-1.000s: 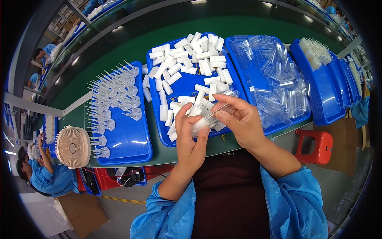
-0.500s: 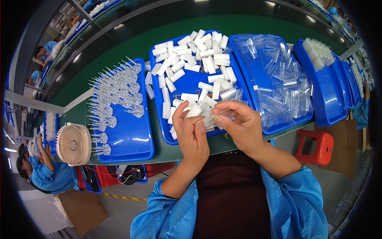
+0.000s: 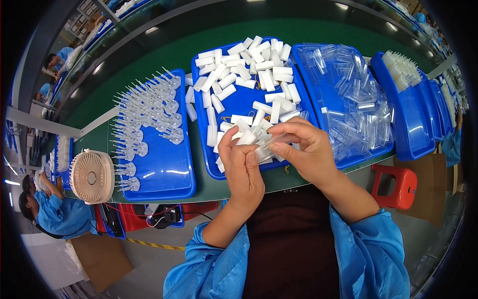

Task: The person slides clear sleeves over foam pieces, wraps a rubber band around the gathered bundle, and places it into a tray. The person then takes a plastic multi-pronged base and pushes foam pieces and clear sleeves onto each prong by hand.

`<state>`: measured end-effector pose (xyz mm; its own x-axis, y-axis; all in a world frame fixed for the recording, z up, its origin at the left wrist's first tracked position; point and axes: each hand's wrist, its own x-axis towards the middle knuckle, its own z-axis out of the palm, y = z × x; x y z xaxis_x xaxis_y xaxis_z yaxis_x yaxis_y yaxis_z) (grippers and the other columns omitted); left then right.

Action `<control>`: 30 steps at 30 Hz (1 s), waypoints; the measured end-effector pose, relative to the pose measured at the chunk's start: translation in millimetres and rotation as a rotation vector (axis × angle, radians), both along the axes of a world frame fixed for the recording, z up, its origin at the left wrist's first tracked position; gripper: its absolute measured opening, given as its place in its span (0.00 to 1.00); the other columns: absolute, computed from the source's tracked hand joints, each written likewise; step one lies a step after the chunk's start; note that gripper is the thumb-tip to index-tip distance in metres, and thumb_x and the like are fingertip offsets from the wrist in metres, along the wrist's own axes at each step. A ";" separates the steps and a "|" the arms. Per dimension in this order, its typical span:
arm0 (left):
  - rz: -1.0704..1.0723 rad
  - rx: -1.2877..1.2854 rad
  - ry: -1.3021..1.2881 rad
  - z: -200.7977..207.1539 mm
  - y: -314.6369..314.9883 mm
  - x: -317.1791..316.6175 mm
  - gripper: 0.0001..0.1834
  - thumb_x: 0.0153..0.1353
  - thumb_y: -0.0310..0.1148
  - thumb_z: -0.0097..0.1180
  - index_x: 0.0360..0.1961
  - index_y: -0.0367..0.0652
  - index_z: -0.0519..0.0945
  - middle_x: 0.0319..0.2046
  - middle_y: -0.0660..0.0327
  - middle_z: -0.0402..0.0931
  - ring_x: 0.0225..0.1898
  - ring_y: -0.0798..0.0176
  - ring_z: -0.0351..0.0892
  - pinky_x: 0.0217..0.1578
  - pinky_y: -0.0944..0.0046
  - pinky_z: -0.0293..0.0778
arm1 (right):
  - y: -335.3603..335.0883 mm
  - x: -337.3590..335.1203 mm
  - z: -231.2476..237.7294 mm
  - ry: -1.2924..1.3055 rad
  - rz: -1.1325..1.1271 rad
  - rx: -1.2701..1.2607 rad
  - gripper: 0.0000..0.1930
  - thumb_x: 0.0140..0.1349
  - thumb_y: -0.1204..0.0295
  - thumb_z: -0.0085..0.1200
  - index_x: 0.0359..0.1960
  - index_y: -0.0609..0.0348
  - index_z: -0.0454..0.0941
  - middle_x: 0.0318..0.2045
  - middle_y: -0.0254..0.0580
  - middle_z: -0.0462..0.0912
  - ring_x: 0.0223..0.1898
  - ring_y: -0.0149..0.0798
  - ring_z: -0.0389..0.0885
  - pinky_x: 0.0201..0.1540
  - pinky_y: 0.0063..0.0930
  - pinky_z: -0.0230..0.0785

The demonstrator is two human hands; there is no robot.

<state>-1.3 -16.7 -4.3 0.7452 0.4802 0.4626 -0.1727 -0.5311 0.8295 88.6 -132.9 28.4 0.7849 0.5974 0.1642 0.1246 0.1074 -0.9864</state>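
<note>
Over the near edge of the middle blue tray [image 3: 213,170], both hands are closed on a slim clear plastic tube [image 3: 269,145]. My left hand [image 3: 243,172] pinches its left end between thumb and fingers. At the other end, the thumb and fingertips of my right hand [image 3: 313,154] grip it from above and below. Whether something sits inside the tube cannot be made out. White rectangular blocks [image 3: 226,92] lie loose in the tray just beyond the fingers, some with small gold-coloured hooks among them.
Right of the middle tray, another blue tray holds clear tubes [image 3: 366,107]. On the left, a blue tray [image 3: 164,172] bears several rows of translucent pieces with upright pins [image 3: 149,107], beside a beige fan [image 3: 92,177]. Stacked trays [image 3: 416,132] and a red stool [image 3: 396,187] are farther right.
The right thumb and fingers have shifted slightly on the clear tube. Both hands stay closed on it, and the whole view has moved a little.
</note>
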 end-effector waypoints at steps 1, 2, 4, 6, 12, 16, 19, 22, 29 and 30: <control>0.002 0.000 -0.001 -0.6 0.8 -0.5 0.08 0.65 0.28 0.40 0.34 0.35 0.72 0.54 0.44 0.58 0.52 0.50 0.62 0.53 0.55 0.59 | -1.4 1.6 2.4 -0.001 0.002 0.000 0.13 0.52 0.76 0.60 0.41 0.61 0.79 0.33 0.40 0.78 0.36 0.32 0.80 0.38 0.22 0.70; -0.010 -0.009 0.008 -1.8 1.9 -1.2 0.10 0.65 0.31 0.40 0.36 0.35 0.71 0.55 0.44 0.57 0.52 0.51 0.62 0.53 0.55 0.59 | -3.2 3.5 6.2 -0.296 -0.025 -0.137 0.13 0.49 0.75 0.61 0.39 0.59 0.79 0.32 0.39 0.77 0.35 0.33 0.79 0.39 0.24 0.68; -0.021 -0.018 0.017 -3.6 1.6 -2.9 0.12 0.66 0.33 0.40 0.38 0.36 0.71 0.55 0.44 0.56 0.53 0.51 0.61 0.53 0.55 0.59 | -3.2 3.5 7.1 -0.591 -0.051 -0.272 0.14 0.47 0.73 0.63 0.38 0.58 0.79 0.32 0.38 0.77 0.34 0.34 0.78 0.40 0.26 0.66; -0.096 -0.191 -0.121 -6.3 -1.3 -2.6 0.22 0.67 0.46 0.35 0.48 0.36 0.66 0.58 0.43 0.52 0.57 0.51 0.57 0.55 0.54 0.57 | 0.8 2.7 0.3 -0.387 -0.154 -0.157 0.14 0.43 0.70 0.65 0.34 0.55 0.78 0.31 0.36 0.77 0.33 0.37 0.75 0.40 0.29 0.62; -0.139 -0.200 -0.324 -14.5 -13.7 2.3 0.41 0.63 0.62 0.26 0.62 0.35 0.47 0.63 0.41 0.41 0.65 0.47 0.45 0.60 0.52 0.51 | 6.5 -11.7 -1.4 -0.294 -0.032 -0.117 0.14 0.41 0.69 0.66 0.30 0.55 0.75 0.31 0.34 0.77 0.36 0.37 0.74 0.40 0.28 0.62; -0.130 -0.095 -0.283 -17.2 -11.9 -1.8 0.45 0.60 0.65 0.27 0.63 0.35 0.44 0.64 0.41 0.38 0.66 0.46 0.44 0.60 0.51 0.52 | 5.1 -12.7 3.7 -0.344 -0.031 -0.164 0.15 0.41 0.69 0.67 0.30 0.55 0.75 0.31 0.34 0.77 0.38 0.37 0.74 0.43 0.29 0.60; -0.245 -0.240 -0.419 -4.2 -12.2 -3.4 0.43 0.61 0.60 0.36 0.64 0.36 0.44 0.64 0.41 0.38 0.66 0.45 0.45 0.61 0.50 0.53 | -2.8 -13.9 11.4 -0.350 -0.032 -0.126 0.15 0.40 0.67 0.68 0.30 0.52 0.76 0.31 0.34 0.77 0.40 0.36 0.73 0.45 0.30 0.56; -0.472 -0.593 -0.325 13.4 0.8 -7.4 0.31 0.60 0.33 0.48 0.61 0.36 0.51 0.63 0.43 0.47 0.63 0.48 0.54 0.60 0.51 0.55 | -12.9 -16.2 24.2 -0.541 -0.017 -0.205 0.17 0.39 0.64 0.68 0.32 0.48 0.77 0.31 0.31 0.77 0.44 0.36 0.71 0.45 0.31 0.52; -0.660 -0.774 -0.117 5.7 2.8 -8.5 0.16 0.56 0.27 0.47 0.47 0.40 0.65 0.58 0.46 0.56 0.56 0.59 0.62 0.56 0.60 0.57 | -21.7 -13.8 17.7 -0.575 0.120 -0.268 0.17 0.42 0.62 0.66 0.34 0.47 0.75 0.33 0.28 0.78 0.47 0.36 0.68 0.45 0.32 0.50; -0.661 -0.871 -0.078 9.0 1.9 -9.6 0.14 0.55 0.26 0.48 0.44 0.40 0.66 0.57 0.46 0.57 0.56 0.60 0.62 0.56 0.60 0.57 | -23.3 -13.5 17.9 -0.560 0.147 -0.262 0.17 0.43 0.62 0.65 0.35 0.46 0.75 0.33 0.28 0.78 0.48 0.36 0.67 0.46 0.33 0.50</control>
<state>-10.9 -14.8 4.7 0.9594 0.1815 0.2160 -0.2763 0.4489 0.8498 75.1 -156.2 46.3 0.5297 0.7682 0.3594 0.6314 -0.0742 -0.7719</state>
